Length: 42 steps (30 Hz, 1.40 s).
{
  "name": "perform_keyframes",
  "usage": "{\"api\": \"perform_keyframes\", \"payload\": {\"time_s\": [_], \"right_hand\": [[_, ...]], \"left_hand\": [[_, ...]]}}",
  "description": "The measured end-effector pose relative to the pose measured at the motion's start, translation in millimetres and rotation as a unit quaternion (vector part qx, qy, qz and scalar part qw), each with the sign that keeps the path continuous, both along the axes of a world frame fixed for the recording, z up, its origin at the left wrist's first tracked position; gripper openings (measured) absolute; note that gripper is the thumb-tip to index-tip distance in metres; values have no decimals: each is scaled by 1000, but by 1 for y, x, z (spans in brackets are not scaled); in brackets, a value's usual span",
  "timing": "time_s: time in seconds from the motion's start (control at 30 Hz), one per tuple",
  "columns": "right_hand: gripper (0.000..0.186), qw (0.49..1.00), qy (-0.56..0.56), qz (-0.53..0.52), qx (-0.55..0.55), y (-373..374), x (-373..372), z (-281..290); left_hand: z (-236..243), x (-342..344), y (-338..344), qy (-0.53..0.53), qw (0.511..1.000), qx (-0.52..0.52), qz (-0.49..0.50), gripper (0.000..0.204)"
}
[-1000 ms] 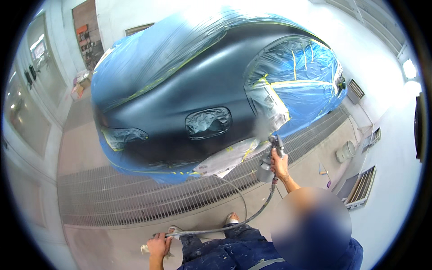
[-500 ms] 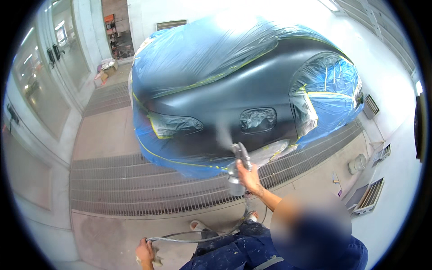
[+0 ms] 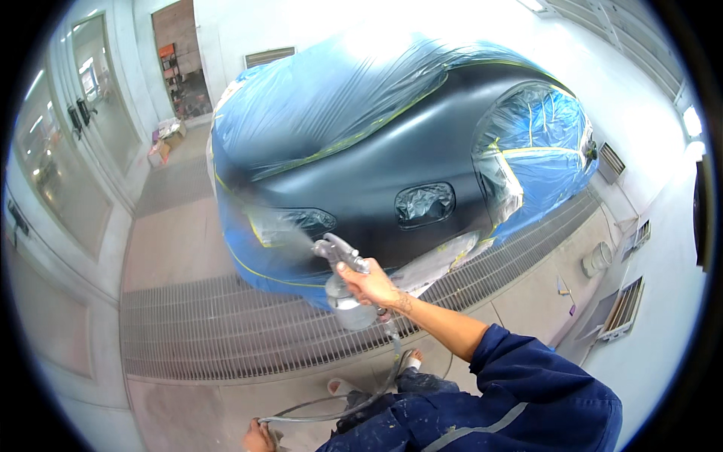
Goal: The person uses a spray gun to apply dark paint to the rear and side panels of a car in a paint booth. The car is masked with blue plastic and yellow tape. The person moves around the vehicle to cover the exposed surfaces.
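Note:
My right hand (image 3: 370, 283) is wrapped round a paint spray gun (image 3: 337, 250), with a pale cup (image 3: 351, 312) hanging below. A mist (image 3: 280, 228) fans out from its nozzle toward the left end of a dark grey car body panel (image 3: 354, 196). Low on the left, my left hand (image 3: 259, 437) is closed round the air hose (image 3: 309, 416), which loops back up to the gun's handle. Blue masking film (image 3: 331, 90) edged with yellow tape covers much of the car. Crinkled film fills the round-cornered opening (image 3: 425, 205) in the panel.
Floor grating (image 3: 218, 331) runs along the car's near side. A bucket (image 3: 596, 260) stands by the right wall, near a slatted vent (image 3: 623, 309). Glazed doors (image 3: 64, 143) line the left, and boxes (image 3: 162, 147) lie beyond them on the floor.
My right hand has swung the spray gun left, and its mist has shifted from the panel's middle toward the left end. My left hand is slightly lower and further right, still holding the hose.

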State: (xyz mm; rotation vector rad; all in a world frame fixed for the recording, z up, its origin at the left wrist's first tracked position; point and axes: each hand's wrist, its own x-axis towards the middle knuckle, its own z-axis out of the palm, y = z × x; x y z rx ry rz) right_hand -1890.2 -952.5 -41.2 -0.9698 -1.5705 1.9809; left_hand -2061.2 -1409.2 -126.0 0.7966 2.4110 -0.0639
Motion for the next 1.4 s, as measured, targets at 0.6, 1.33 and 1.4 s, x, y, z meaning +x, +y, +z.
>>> {"api": "perform_keyframes", "payload": {"time_s": [0.6,1.33,1.4], "right_hand": [[43,980,-14,-191,-57,111,249,23],[47,919,-69,-388,9,233,462,3],[48,900,-89,-422,57,235,456,7]], "left_hand": [[-108,34,160,96,936,244,-237,33],[-59,165,322,78,862,315,-389,45],[-55,160,323,79,867,311,-381,45]]}}
